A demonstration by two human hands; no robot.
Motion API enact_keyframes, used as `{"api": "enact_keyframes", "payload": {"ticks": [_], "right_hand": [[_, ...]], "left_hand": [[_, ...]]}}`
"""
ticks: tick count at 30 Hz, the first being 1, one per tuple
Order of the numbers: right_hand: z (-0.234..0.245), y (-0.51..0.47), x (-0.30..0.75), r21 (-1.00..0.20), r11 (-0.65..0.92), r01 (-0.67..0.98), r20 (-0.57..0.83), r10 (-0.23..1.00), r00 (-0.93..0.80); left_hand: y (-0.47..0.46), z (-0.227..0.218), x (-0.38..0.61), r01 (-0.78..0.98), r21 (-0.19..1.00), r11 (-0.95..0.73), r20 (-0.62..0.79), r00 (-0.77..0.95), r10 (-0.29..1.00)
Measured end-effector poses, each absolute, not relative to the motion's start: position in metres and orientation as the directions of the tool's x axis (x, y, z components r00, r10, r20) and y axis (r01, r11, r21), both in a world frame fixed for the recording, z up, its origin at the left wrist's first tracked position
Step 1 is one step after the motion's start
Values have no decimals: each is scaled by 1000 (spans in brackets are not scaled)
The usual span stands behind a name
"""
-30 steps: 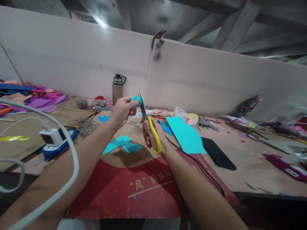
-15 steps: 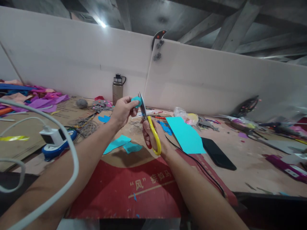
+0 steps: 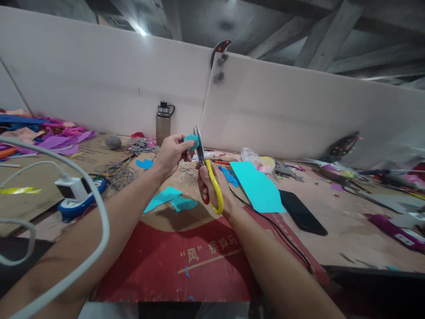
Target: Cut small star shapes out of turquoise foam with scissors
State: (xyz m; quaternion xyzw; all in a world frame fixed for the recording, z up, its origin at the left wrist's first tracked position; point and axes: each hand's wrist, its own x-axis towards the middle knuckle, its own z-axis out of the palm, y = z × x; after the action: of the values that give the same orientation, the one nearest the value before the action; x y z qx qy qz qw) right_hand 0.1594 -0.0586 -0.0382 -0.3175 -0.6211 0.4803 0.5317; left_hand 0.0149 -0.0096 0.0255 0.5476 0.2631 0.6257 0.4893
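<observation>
My left hand [image 3: 171,153] pinches a small turquoise paper piece [image 3: 191,141] above the table. My right hand [image 3: 210,184] grips yellow-handled scissors [image 3: 212,184], blades pointing up and touching the right edge of that piece. Below my hands lie turquoise scraps [image 3: 169,199] on a red and brown cardboard sheet [image 3: 172,261]. A larger turquoise sheet [image 3: 257,186] lies to the right of my right hand.
A grey water bottle [image 3: 163,122] stands at the white back wall. A black phone [image 3: 301,212] lies right of the sheet. A white charger and blue power strip [image 3: 78,195] sit left, with white cables. Purple and pink paper scraps [image 3: 56,139] pile far left. Clutter fills the right side.
The scissors and the turquoise piece shifted slightly; the piece turned a little in my left fingers. Both arms stay in nearly the same place.
</observation>
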Motion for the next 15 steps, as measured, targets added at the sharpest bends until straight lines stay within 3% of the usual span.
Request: {"api": "enact_keyframes", "payload": {"ticks": [15], "right_hand": [[-41,-57,159,-910,413,-41,413,889,-199]], "left_hand": [[-9,24,14,-324,859,-397,443,82,893]]}}
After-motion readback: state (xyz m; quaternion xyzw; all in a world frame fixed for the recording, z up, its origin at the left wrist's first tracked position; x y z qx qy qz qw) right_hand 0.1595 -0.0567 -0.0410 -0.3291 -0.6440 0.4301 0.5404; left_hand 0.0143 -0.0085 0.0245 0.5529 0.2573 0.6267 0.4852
